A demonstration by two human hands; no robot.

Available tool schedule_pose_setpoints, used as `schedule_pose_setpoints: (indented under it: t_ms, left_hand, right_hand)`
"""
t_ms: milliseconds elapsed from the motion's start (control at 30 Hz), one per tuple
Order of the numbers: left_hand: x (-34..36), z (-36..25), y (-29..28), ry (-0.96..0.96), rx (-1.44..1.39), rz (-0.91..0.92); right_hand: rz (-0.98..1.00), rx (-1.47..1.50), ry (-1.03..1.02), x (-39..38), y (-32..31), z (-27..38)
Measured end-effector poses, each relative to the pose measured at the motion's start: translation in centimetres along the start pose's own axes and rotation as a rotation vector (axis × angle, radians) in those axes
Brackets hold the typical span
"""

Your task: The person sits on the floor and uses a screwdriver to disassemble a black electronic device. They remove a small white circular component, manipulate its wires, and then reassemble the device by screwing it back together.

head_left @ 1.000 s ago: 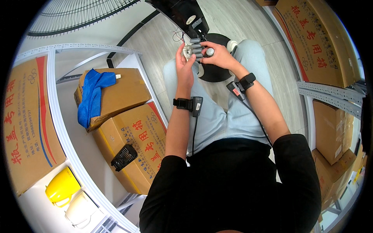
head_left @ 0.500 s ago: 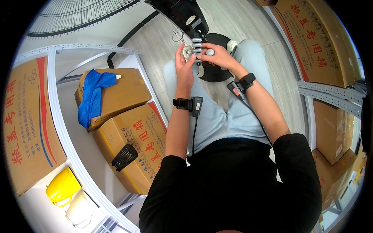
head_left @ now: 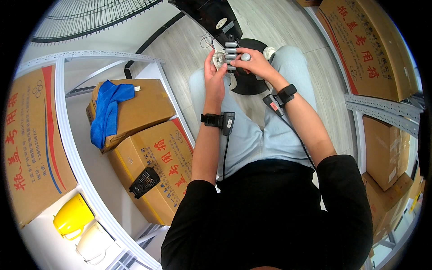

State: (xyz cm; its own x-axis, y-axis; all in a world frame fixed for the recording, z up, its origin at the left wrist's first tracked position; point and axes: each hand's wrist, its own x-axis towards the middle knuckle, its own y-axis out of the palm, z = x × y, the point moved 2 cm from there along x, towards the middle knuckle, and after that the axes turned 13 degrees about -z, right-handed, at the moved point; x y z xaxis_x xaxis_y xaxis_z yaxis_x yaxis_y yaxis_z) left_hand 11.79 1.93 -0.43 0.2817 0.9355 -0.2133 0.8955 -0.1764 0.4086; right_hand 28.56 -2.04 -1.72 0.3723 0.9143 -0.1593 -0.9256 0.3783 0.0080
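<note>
Both hands are close together in front of the black stand. My left hand (head_left: 215, 72) is closed around a silvery, roundish part (head_left: 218, 57), with its thumb near a tool with a row of rounded grey segments (head_left: 230, 56). From the right, my right hand (head_left: 255, 64) grips this segmented tool with fingers curled. A grey rounded knob (head_left: 245, 57) shows between its fingers. The hands partly hide where the tool and the silvery part meet. Just beyond stands the black fan stand (head_left: 216, 20), with thin loose wires (head_left: 207, 41) beside it.
A round black base (head_left: 252, 85) lies on the floor between my knees. At upper left is a wire fan grille (head_left: 90, 20). Shelves hold cardboard boxes (head_left: 144, 101), a blue cloth (head_left: 108, 110), a black slotted piece (head_left: 144, 182), a yellow mug (head_left: 73, 216) and a white mug (head_left: 95, 243).
The grey segmented tool has shifted slightly and turned, and a dark tip now shows above it. My right hand has moved a little with it; the left hand stays nearly in place.
</note>
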Motion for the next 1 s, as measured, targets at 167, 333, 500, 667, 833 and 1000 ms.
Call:
schedule_pose_setpoints:
  t_ms: [167, 333, 500, 667, 833, 1000]
  left_hand:
    - [-0.19, -0.1, 0.07, 0.019, -0.041, -0.007]
    - [-0.27, -0.14, 0.01, 0.036, -0.032, -0.017]
    - [-0.3, -0.21, 0.1, 0.042, -0.027, -0.006]
    - [-0.35, -0.21, 0.16, 0.04, -0.011, -0.005]
    - [-0.09, 0.19, -0.02, 0.02, -0.009, 0.008]
    - [-0.23, 0.12, 0.43, 0.007, -0.001, 0.003]
  right_hand:
    - [0.052, 0.168, 0.099, -0.21, -0.18, 0.59]
    - [0.068, 0.155, 0.074, -0.48, 0.21, 0.4]
    - [0.06, 0.092, 0.033, -0.2, 0.13, 0.11]
    - [0.032, 0.047, 0.022, -0.05, -0.06, 0.01]
    - [0.016, 0.022, 0.026, 0.04, -0.05, 0.01]
    - [0.001, 0.008, 0.024, 0.03, -0.15, -0.13]
